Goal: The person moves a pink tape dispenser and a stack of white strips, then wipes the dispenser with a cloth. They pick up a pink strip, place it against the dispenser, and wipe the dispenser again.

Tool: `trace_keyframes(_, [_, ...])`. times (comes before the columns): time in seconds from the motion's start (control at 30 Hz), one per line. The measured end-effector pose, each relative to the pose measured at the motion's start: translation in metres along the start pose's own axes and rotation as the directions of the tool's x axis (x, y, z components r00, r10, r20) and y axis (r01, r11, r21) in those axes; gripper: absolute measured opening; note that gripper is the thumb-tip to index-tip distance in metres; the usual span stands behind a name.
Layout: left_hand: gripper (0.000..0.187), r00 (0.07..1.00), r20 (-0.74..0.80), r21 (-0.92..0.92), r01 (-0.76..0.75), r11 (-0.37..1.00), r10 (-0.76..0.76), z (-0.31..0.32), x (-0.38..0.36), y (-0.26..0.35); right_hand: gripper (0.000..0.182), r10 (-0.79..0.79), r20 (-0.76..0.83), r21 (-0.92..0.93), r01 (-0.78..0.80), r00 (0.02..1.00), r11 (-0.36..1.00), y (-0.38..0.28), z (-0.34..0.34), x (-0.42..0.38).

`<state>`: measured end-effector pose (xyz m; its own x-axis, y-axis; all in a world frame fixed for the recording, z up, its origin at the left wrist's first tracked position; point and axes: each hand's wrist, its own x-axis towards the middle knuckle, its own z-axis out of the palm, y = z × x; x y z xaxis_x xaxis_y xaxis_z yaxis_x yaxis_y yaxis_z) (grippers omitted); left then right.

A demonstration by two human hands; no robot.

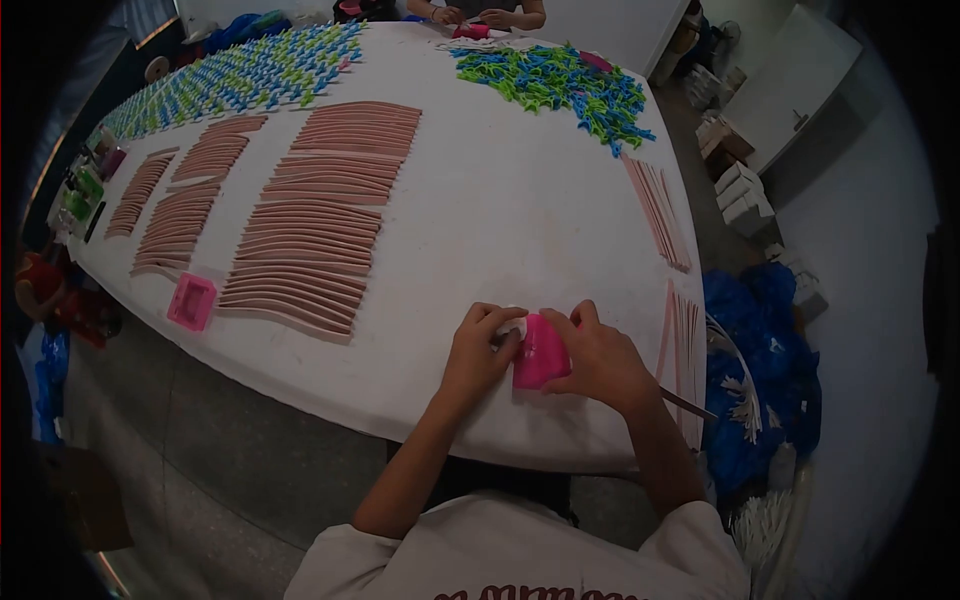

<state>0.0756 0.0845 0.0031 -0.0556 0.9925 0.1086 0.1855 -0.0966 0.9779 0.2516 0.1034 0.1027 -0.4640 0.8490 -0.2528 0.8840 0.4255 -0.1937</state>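
Observation:
A glossy bright pink block-like piece (541, 358) stands at the near edge of the white table. My right hand (605, 362) is closed around it, thumb low and fingers over the top right. My left hand (480, 352) is at its left side, fingers curled in a pinch on a small white piece (512, 326), perhaps cloth or tissue, against the pink piece. The fingers partly cover that white piece. A flat strip-like blade or tool (688, 403) pokes out past my right forearm; its other end is hidden.
Rows of pinkish strips (310, 225) lie to the left, beside a pink open box (192, 302). More strips (655, 215) line the right edge. Blue-green pieces cover the far left (240, 80) and far right (560, 90). Another person's hands (475, 18) work opposite. Blue plastic bags (765, 370) stand right.

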Motion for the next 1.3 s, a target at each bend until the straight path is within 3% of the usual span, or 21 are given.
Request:
trace_keyframes(0.13, [0.023,0.996,-0.020,0.090,-0.084,0.992,0.086,0.001,-0.002,-0.008,0.094,0.021,0.046,-0.023,-0.020,0.999,1.000,-0.002,-0.001,0.008])
trace_keyframes(0.47, [0.025,0.999,0.005,0.050,-0.054,0.997,0.054,-0.002,-0.004,-0.007,0.092,0.019,0.072,-0.044,-0.015,0.997,0.999,-0.003,-0.005,0.019])
trace_keyframes(0.67, [0.043,0.990,0.066,0.106,-0.130,0.986,0.123,-0.007,-0.006,-0.008,0.096,-0.005,0.105,-0.078,0.013,0.994,0.997,-0.001,-0.004,0.027])
trace_keyframes(0.83, [0.062,0.956,0.205,0.172,-0.248,0.953,0.211,-0.014,-0.008,-0.017,0.099,-0.016,0.144,-0.132,0.035,0.989,0.991,-0.001,-0.005,0.034])
trace_keyframes(1.0, [0.070,0.948,0.273,0.123,-0.204,0.971,0.164,-0.021,-0.008,-0.010,0.096,0.029,0.169,-0.187,0.003,0.985,0.982,-0.011,-0.016,0.031])
trace_keyframes(1.07, [0.071,0.946,0.297,0.103,-0.164,0.981,0.127,-0.021,-0.008,-0.011,0.074,0.012,0.133,-0.192,0.014,0.991,0.981,-0.011,-0.021,0.030])
trace_keyframes(1.1, [0.072,0.941,0.289,0.134,-0.224,0.965,0.178,-0.020,-0.008,-0.016,0.074,0.014,0.135,-0.195,0.013,0.991,0.981,-0.008,-0.022,0.032])
trace_keyframes(1.17, [0.073,0.933,0.279,0.164,-0.280,0.946,0.227,-0.019,-0.008,-0.019,0.044,-0.024,0.107,-0.099,0.035,0.994,0.994,0.005,-0.024,0.040])
trace_keyframes(1.3, [0.081,0.920,0.339,0.153,-0.262,0.953,0.199,-0.022,-0.006,-0.016,0.023,-0.186,0.134,0.095,0.174,0.973,0.980,0.024,-0.027,0.061])
